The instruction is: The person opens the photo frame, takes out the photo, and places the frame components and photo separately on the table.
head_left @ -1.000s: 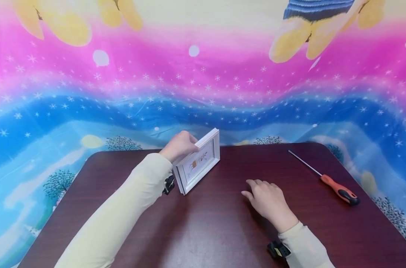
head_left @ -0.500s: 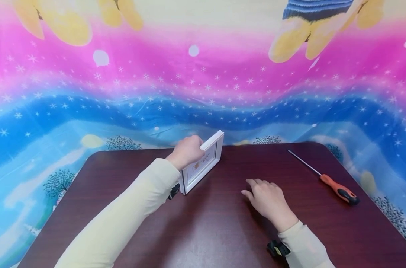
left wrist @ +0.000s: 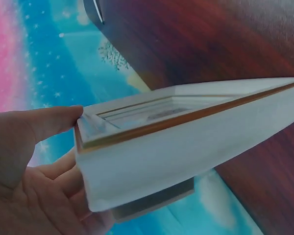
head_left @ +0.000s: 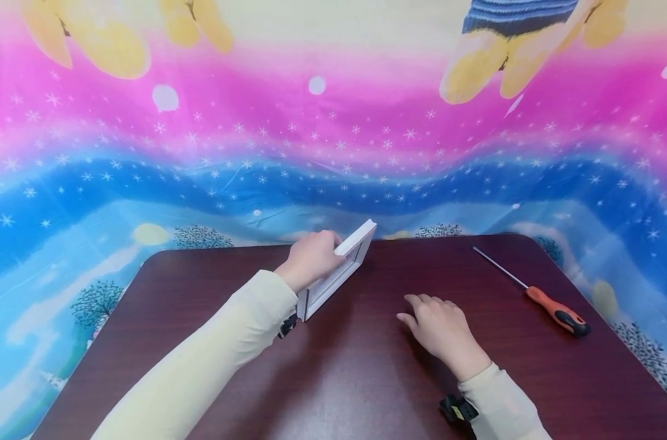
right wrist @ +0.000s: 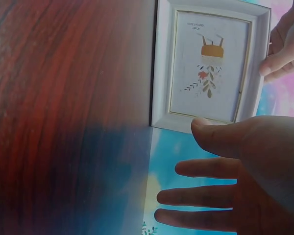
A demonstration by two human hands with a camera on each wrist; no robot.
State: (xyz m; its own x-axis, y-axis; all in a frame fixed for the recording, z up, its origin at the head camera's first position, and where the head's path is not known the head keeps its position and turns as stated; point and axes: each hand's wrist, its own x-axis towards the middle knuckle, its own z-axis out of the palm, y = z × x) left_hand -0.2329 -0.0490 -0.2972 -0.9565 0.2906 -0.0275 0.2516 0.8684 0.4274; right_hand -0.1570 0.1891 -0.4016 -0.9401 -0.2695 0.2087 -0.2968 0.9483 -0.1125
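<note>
My left hand grips the top edge of a white picture frame, which stands on its long edge on the table, turned at an angle. In the left wrist view the thumb presses the front edge while the fingers curl behind; a grey flap juts from the back. The right wrist view shows the print of a plant and an orange pot under the glazing. To the right of the frame, my right hand is held low over the table, fingers relaxed, holding nothing.
A screwdriver with an orange and black handle lies on the right side of the dark red-brown table. Behind the table's far edge hangs a pink and blue patterned cloth.
My left hand has shifted right and slightly down along with the picture frame's top edge, so the frame tips rightward and less of its print shows. My right hand stays put.
</note>
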